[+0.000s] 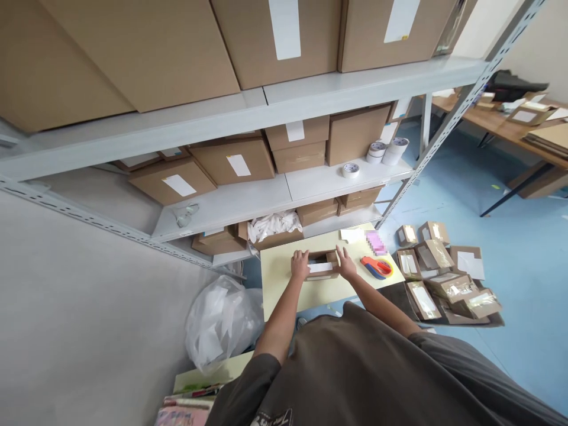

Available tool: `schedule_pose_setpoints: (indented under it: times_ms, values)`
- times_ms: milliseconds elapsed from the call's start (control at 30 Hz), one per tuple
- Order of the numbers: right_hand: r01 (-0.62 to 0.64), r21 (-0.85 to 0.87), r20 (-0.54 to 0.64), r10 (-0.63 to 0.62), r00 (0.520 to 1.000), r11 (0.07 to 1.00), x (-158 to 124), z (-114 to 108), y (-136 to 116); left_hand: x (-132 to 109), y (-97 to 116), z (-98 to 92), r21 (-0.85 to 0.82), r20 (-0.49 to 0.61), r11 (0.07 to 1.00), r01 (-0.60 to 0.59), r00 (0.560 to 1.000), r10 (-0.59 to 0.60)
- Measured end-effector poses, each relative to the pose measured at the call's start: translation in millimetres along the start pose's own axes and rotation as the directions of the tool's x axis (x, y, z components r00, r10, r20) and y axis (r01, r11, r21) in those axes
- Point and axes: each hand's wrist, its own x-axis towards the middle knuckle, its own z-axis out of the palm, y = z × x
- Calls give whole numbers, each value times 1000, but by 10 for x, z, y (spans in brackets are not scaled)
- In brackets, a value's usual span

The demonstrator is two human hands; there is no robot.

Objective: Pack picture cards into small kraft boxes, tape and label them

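Cardboard box (321, 258) down on the pale yellow surface (284, 293), seemingly open-topped, with a white strip across the near side. Sandwiched right between both grips and touching each one.

Going from the left: crumpled clear plastic bag (222, 322) on the floor, just beside the surface's left edge. Then left grip (300, 264), fingers curled over the box's left end, clamped on it. Box itself next. Then right grip (345, 264) against the box's right end, fingers spread and laid flat, so open-handed, pressing rather than clutching.

Further right on the same surface, apart from the box: red and blue tape dispenser (377, 267), with a white sheet (352, 235) behind it. Off the surface at far right, a heap of small boxes (444, 284) on the blue floor (523, 331). Behind everything, grey shelving (310, 100) loaded with bigger cartons (231, 160), plus a few tape rolls (385, 151).
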Motion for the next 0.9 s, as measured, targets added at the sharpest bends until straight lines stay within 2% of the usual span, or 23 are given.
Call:
schedule_pose_setpoints:
  times_ms: [67, 200, 300, 367, 433, 467, 533, 633, 700, 767, 900]
  values:
    - [17, -4, 14, -17, 1000, 1000, -69, 46, 17, -182, 8, 176, -53, 13, 999, 3, 1000, -2]
    - [43, 18, 77, -44, 996, 999, -166, 115, 93, -436, 9, 476, -185, -70, 982, 32, 996, -46]
    - [45, 11, 83, -46, 995, 999, -167, 108, 81, -386, -41, 517, -319, -133, 945, 69, 984, -117]
    - [12, 8, 90, -12, 996, 1000, -147, 78, 26, -285, -109, 494, -421, -148, 887, 192, 950, -276]
    - [-22, 20, 114, 20, 993, 1000, -131, 40, -46, -181, -192, 480, -504, -92, 786, 359, 882, -462]
    - [-26, 29, 117, 23, 993, 999, -129, 21, -79, -136, -233, 484, -524, -43, 741, 420, 856, -516]
    - [-12, 47, 116, 6, 993, 999, -141, -9, -122, -60, -307, 512, -527, 54, 714, 462, 856, -514]
    - [25, 72, 24, -27, 999, 997, -206, -46, -80, 38, -384, 563, -508, 136, 720, 473, 869, -476]
    - [29, 87, -97, -21, 995, 996, -275, -84, 57, 104, -409, 568, -488, 161, 730, 479, 871, -464]
    - [10, 108, -190, 11, 982, 994, -353, -149, 297, 166, -416, 544, -459, 168, 753, 472, 878, -448]
    - [-93, 179, -236, 135, 962, 979, -471, -336, 1000, 250, -421, 450, -410, 172, 789, 457, 889, -425]
